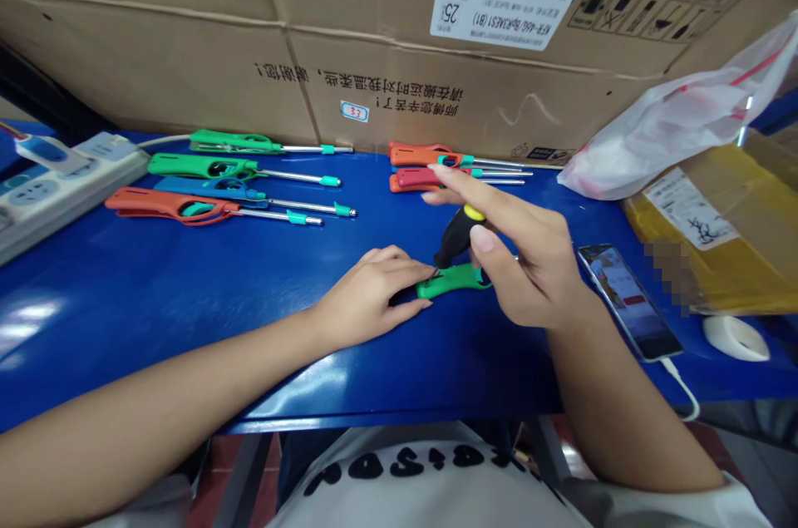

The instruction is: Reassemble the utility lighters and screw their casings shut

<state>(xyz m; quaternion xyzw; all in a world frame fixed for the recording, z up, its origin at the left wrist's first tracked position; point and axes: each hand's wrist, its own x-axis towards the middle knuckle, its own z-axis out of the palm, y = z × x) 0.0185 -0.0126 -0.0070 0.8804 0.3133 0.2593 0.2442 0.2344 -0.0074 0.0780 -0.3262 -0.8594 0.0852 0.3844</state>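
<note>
On the blue table lies a green gas lighter (pixel 452 282), its handle end pinched between the thumb and fingers of my left hand (pixel 377 295). My right hand (pixel 529 254) grips a short screwdriver (pixel 458 237) with a black handle and a yellow end, tilted over the lighter. The screwdriver's lower end points at the lighter's handle by my left fingertips; whether it touches a screw is hidden. My right hand covers the front part of this lighter.
Several lighters, including an orange lighter (pixel 168 202), lie back left; more, including a red lighter (pixel 415 178), lie back right. A power strip (pixel 75 187) is far left. A carton (pixel 349 29) walls the back. A phone (pixel 629 303), mouse (pixel 736 338) and yellow-taped parcel (pixel 736 254) sit right.
</note>
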